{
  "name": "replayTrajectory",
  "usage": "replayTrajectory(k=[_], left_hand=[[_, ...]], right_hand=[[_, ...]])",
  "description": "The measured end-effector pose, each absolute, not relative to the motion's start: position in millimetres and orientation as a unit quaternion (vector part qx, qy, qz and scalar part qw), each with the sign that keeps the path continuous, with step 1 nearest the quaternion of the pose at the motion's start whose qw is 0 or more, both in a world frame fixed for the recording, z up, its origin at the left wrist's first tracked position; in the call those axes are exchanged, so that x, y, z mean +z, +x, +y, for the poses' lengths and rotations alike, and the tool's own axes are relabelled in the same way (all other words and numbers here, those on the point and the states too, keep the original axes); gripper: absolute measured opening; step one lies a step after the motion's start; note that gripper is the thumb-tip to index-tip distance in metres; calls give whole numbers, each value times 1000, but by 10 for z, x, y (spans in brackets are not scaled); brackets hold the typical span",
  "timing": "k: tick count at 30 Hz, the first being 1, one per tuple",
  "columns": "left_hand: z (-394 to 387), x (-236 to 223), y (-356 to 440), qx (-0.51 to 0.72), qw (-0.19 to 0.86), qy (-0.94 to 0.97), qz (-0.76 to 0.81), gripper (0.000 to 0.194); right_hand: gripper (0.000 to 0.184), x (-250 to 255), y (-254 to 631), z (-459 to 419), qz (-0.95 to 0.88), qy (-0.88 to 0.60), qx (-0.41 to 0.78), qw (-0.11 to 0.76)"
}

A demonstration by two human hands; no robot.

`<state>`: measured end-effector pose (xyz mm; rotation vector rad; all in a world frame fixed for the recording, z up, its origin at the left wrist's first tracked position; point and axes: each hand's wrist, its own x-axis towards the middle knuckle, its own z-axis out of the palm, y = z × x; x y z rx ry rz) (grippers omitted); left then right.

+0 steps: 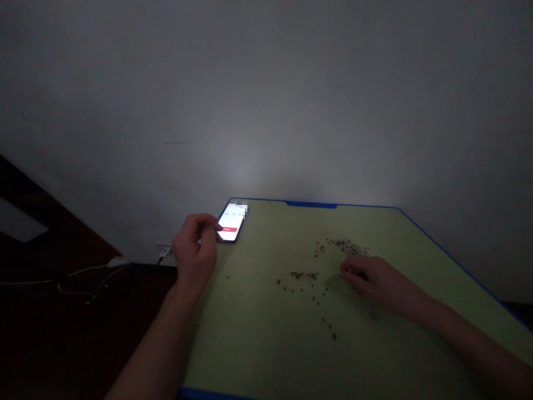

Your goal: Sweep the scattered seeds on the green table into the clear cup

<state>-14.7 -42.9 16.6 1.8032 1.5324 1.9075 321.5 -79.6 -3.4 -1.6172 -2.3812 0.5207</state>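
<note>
Many small dark bead-like pieces (303, 275) lie scattered over the middle of the pale yellow-green table (258, 344). A denser cluster of similar pieces (345, 244) is just beyond my right hand (370, 278). The fingers of that hand are closed in a pinch, low over the table. From the fingertips a thin, pale, curved strand (333, 279) reaches left toward the pieces; its kind is unclear in the dim light. My left hand (195, 244) is raised at the table's left edge with its fingers curled together. Whatever it may hold is hidden. Its fingertips overlap the phone in view.
A lit phone (228, 219) lies at the table's far left corner. Blue edging (312, 204) runs round the table, against a grey wall (266, 111). White cables and a power strip (119, 261) are on the dark floor at left.
</note>
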Motion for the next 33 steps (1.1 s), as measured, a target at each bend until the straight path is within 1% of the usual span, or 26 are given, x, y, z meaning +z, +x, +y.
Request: replayTrajectory(k=[11, 15, 18, 22, 25, 29, 33], left_hand=[[-391, 133, -142, 607, 78, 601, 515, 13], [-385, 145, -130, 604, 81, 598, 520, 13], [-384, 146, -131, 599, 84, 594, 530, 15], [-385, 135, -145, 582, 81, 602, 541, 16], [-386, 139, -149, 574, 78, 606, 544, 16], [-391, 151, -144, 567, 80, 614, 543, 15], [-394, 143, -152, 560, 84, 620, 542, 15]], right_hand=[[24, -84, 3226, -917, -797, -559, 209, 92], [24, -26, 3332, -929, -783, -571, 210, 129], [27, 9, 3406, -944, -766, -575, 244, 152], [27, -33, 3385, -989, -779, -550, 284, 103], [23, -95, 3384, -977, -789, -547, 267, 83], [23, -130, 3451, -897, -780, -580, 207, 111], [22, -115, 3380, -879, -780, -576, 211, 125]])
